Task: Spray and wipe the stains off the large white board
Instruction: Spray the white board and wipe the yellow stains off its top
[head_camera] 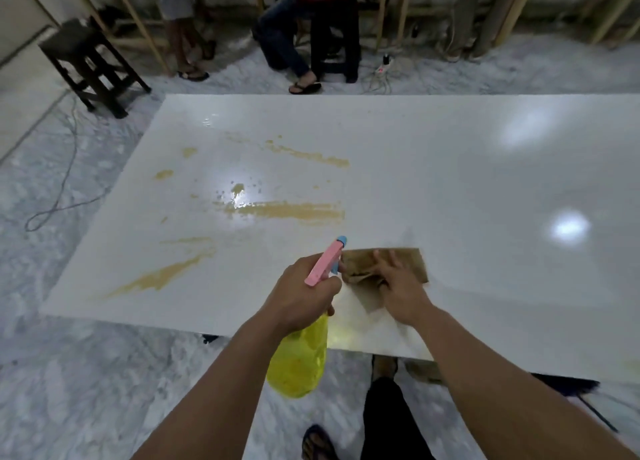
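The large white board [433, 169] lies flat and glossy in front of me. Several yellow-brown stains [284, 210] streak its left half. My left hand [301, 293] grips a yellow spray bottle [301, 362] by its neck; its pink trigger head with a blue nozzle [327, 262] points across the board. My right hand [398, 283] presses a brown cloth [388, 262] flat on the board near its front edge, fingers spread over it.
A dark wooden stool [90, 65] stands beyond the board's far left corner. Two people's legs [287, 47] and a black stool [334, 34] are behind the far edge. A cable [65, 182] trails on the marble floor at left. My feet [318, 442] are below.
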